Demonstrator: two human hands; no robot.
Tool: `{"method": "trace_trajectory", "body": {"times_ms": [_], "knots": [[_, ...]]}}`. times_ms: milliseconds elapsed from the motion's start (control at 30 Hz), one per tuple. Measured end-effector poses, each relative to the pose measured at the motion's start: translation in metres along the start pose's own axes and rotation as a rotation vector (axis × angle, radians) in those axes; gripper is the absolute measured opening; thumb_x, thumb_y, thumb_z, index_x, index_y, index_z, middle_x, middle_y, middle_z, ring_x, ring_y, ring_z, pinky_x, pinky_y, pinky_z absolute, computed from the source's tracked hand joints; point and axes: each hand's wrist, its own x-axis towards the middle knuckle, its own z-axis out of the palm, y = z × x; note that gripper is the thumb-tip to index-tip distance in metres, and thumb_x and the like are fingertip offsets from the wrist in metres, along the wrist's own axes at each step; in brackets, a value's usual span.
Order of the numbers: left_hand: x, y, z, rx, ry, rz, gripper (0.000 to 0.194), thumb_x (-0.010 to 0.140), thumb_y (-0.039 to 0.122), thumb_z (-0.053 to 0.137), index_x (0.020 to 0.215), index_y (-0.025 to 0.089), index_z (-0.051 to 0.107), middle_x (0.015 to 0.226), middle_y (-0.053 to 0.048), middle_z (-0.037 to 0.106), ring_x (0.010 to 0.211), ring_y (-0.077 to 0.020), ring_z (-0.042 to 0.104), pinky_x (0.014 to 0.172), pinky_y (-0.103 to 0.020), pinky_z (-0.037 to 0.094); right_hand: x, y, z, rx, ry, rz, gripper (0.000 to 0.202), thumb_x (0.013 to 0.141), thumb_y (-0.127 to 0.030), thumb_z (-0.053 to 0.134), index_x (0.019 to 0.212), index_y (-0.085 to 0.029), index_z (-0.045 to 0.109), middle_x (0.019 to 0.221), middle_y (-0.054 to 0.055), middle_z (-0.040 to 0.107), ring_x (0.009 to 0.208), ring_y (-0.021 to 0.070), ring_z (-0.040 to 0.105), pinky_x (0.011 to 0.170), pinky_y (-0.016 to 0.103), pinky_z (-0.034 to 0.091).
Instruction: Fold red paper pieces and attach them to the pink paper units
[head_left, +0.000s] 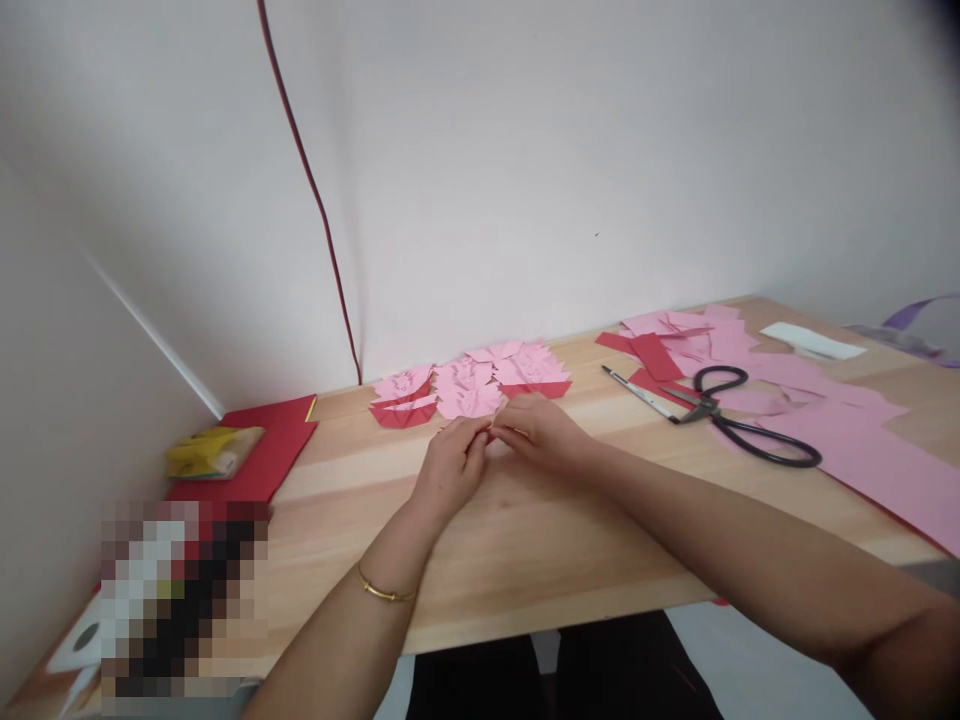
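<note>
My left hand (pixel 452 468) and my right hand (pixel 541 432) meet at the fingertips over the middle of the wooden table. Both are closed in a pinch around a small piece of paper (pixel 490 436), of which only a bit of red shows between the fingers. Its shape is mostly hidden. Just beyond my hands lie pink paper cut-outs (pixel 463 385) with jagged edges. Red paper pieces (pixel 403 412) lie among them, with one red strip (pixel 536 388) behind my right hand.
Black-handled scissors (pixel 772 443) and a pen (pixel 640 393) lie to the right, beside pink paper scraps (pixel 832 400) and a white strip (pixel 814 340). At left, a yellow packet (pixel 214 453) rests on red sheets (pixel 289 440). A cable (pixel 300 150) hangs down the wall.
</note>
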Motion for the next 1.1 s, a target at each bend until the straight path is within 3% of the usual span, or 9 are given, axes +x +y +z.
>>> {"method": "trace_trajectory", "body": {"times_ms": [300, 800, 933, 1033, 1100], "knots": [[0.0, -0.002, -0.004, 0.082, 0.017, -0.08, 0.018, 0.08, 0.014, 0.047, 0.079, 0.019, 0.064, 0.072, -0.003, 0.062, 0.07, -0.0155, 0.054, 0.066, -0.028, 0.04, 0.0, 0.0, -0.001, -0.021, -0.045, -0.031, 0.029, 0.091, -0.028, 0.043, 0.073, -0.017, 0.062, 0.069, 0.005, 0.062, 0.072, 0.0156, 0.053, 0.069, 0.028, 0.032], [0.002, -0.036, -0.027, 0.118, 0.105, -0.204, 0.012, 0.073, 0.015, 0.048, 0.061, 0.017, 0.052, 0.059, 0.002, 0.053, 0.057, -0.011, 0.046, 0.055, -0.023, 0.032, 0.002, 0.017, -0.013, 0.059, -0.013, 0.097, 0.033, 0.091, -0.035, 0.041, 0.071, -0.017, 0.061, 0.073, 0.007, 0.064, 0.07, 0.0169, 0.055, 0.067, 0.028, 0.035], [0.003, -0.04, -0.028, -0.105, 0.194, -0.36, 0.01, 0.073, 0.02, 0.051, 0.066, 0.017, 0.058, 0.057, 0.002, 0.056, 0.057, -0.0114, 0.051, 0.057, -0.023, 0.037, 0.001, 0.016, -0.013, 0.13, 0.044, 0.169, 0.033, 0.09, -0.036, 0.042, 0.068, -0.017, 0.058, 0.069, 0.005, 0.061, 0.067, 0.0153, 0.053, 0.062, 0.026, 0.035], [0.004, -0.038, -0.024, -0.483, 0.284, -0.515, 0.014, 0.074, 0.03, 0.059, 0.08, 0.017, 0.061, 0.065, 0.001, 0.061, 0.058, -0.0109, 0.055, 0.064, -0.026, 0.044, 0.001, 0.015, -0.014, 0.207, 0.126, 0.296, 0.032, 0.088, -0.037, 0.044, 0.066, -0.017, 0.056, 0.065, 0.002, 0.058, 0.062, 0.0132, 0.05, 0.058, 0.024, 0.034], [0.004, -0.034, -0.018, -0.754, 0.237, -0.575, 0.028, 0.07, 0.035, 0.067, 0.091, 0.017, 0.06, 0.077, -0.001, 0.064, 0.058, -0.0096, 0.057, 0.065, -0.028, 0.047, 0.001, 0.012, -0.014, 0.266, 0.168, 0.368, 0.032, 0.087, -0.038, 0.045, 0.066, -0.017, 0.055, 0.065, 0.001, 0.058, 0.061, 0.0124, 0.05, 0.057, 0.023, 0.034]]}}
